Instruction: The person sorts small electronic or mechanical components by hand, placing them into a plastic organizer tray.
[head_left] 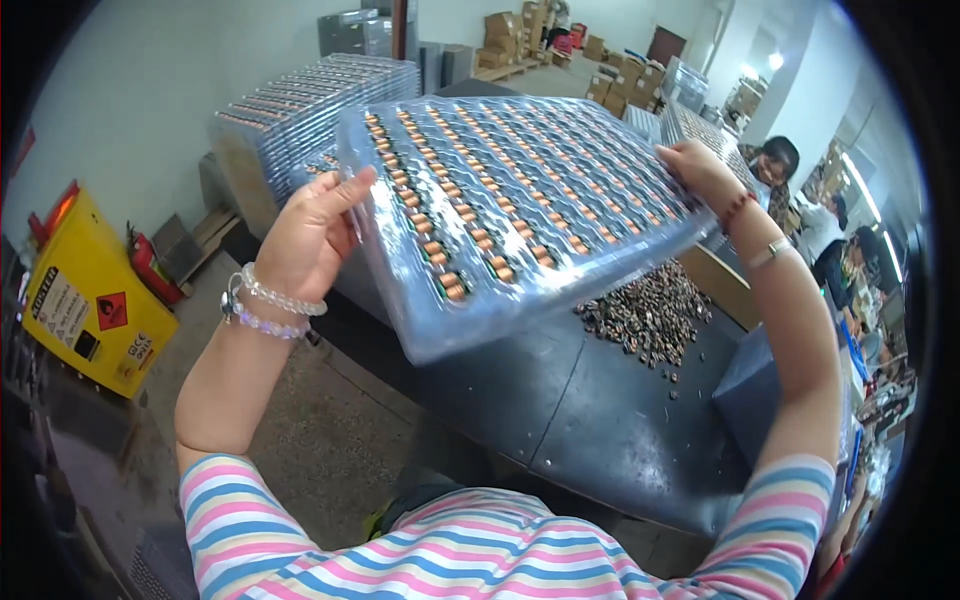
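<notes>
A clear plastic tray (pixel 440 330) hangs tilted in the air over the dark table, carried between my two hands. Rows of small copper-wound coils fill its pockets. My left hand (pixel 315 222) grips the tray's left edge, thumb on top and fingers beneath. At the far right corner my right hand (pixel 700 172) is closed round the edge, its fingers partly hidden under the tray. Behind my left hand rises a tall stack of similar filled trays (pixel 320 110). A loose heap of small dark and copper parts (pixel 650 315) lies on the table below the tray.
The black table (pixel 530 400) stands in front of me. A blue-grey bin (pixel 745 375) is at its right side. A yellow cabinet (pixel 95 300) and a red fire extinguisher (pixel 150 265) stand at left. Cardboard boxes (pixel 630 80) are at the back; several people (pixel 775 165) sit along the right.
</notes>
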